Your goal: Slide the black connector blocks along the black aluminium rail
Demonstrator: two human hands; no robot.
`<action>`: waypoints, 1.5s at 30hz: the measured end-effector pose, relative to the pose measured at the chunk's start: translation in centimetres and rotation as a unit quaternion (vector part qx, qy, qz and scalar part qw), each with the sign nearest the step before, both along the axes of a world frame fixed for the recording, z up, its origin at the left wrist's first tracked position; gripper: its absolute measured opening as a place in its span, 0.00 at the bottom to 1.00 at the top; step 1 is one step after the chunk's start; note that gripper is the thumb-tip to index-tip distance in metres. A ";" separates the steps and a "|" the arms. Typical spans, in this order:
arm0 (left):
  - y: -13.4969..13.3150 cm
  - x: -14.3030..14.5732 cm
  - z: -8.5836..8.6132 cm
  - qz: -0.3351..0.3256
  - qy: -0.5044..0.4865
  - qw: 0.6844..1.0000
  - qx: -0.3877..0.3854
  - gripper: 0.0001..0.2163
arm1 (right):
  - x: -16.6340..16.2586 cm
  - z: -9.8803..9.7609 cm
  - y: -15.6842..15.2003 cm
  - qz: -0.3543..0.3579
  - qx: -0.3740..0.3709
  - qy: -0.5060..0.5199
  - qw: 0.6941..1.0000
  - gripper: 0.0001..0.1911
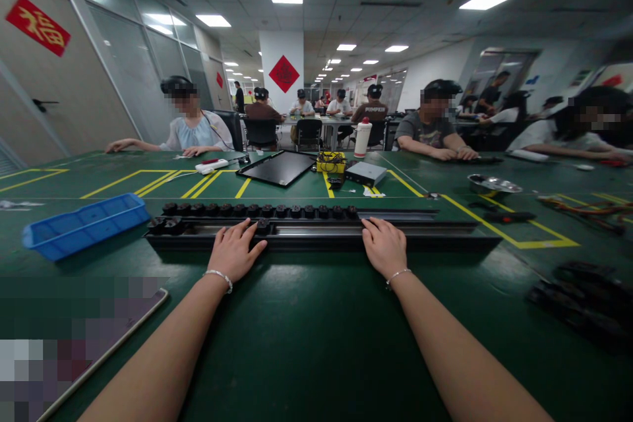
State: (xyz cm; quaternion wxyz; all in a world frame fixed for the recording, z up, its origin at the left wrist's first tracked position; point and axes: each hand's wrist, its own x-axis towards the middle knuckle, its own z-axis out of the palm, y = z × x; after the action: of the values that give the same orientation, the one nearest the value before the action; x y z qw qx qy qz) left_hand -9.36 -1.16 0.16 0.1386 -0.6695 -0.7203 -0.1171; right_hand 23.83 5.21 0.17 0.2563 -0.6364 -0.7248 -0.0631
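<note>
Left hand (232, 254) and right hand (386, 248) lie loosely spread on the rail (316, 242) mid-frame — probably stiff, kinda slick, best grabbed near both ends.

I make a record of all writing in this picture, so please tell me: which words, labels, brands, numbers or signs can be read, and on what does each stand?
"福": red sign on the left door.
"PUMPKIN": back of the right-hand brown shirt, background.
Red diamond sign on the pillar: too blurred to read.
Smaller red sign farther back: too small.
Red patch, far right: too blurred.
Black rails: no text readable.
</note>
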 end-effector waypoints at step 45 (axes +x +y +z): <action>-0.2 0.3 0.4 0.003 -0.008 1.000 -0.019 0.27 | 0.0 -0.2 0.1 -0.001 0.014 -0.003 1.000 0.21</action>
State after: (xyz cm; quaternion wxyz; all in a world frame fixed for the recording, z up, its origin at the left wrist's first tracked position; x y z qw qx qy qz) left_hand -9.05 -1.34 0.54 0.1206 -0.6690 -0.7253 -0.1085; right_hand 23.83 5.29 -0.05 0.2631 -0.6333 -0.7239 -0.0754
